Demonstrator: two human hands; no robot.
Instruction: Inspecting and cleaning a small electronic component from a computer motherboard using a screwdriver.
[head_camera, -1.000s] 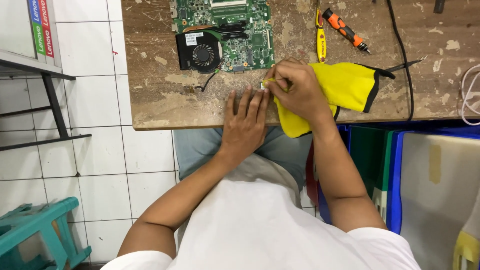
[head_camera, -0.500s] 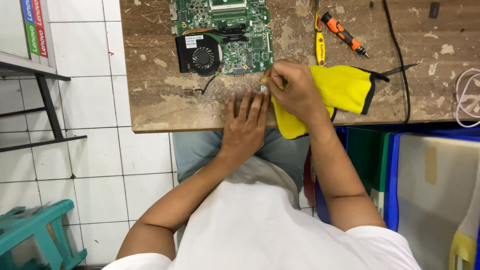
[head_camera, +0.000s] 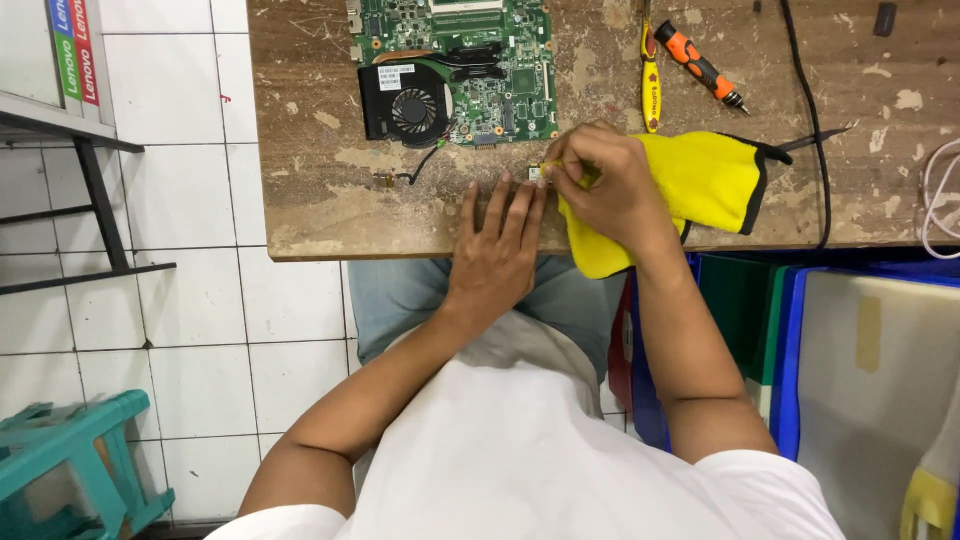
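At the far left, a teal plastic stool (head_camera: 70, 455) stands on the white tiled floor (head_camera: 200, 330), and above it there is a dark metal shelf frame (head_camera: 95, 190). The worn brown wooden table (head_camera: 320, 210) begins to the right of this. On its upper part lies a green circuit board (head_camera: 480, 50) with a black cooling fan (head_camera: 412, 105) at its left lower corner. A thin black wire (head_camera: 415, 172) goes from the board down to the table surface.

The left hand (head_camera: 495, 255) lies flat on the table edge, palm down, with the fingers spread and straight; it grasps nothing, and its fingertips (head_camera: 507, 185) reach up to a small part. This small part (head_camera: 537, 173), pale and partly metallic, sits on the table just below the board and between the two hands. It is too small to tell what it is exactly.

The right hand (head_camera: 605, 185) is curled, with thumb and fingers pinched together on a thin yellowish tool (head_camera: 552, 164), whose tip touches the small part. This hand rests on a yellow cloth (head_camera: 700, 180) with a black border, which hangs a little over the table edge.

Above the cloth lie a slim yellow tool (head_camera: 651, 85) and an orange and black screwdriver (head_camera: 700, 67). A black cable (head_camera: 810, 130) runs down the table further right. Below the table, at the right, stand blue plastic bins (head_camera: 800, 350).
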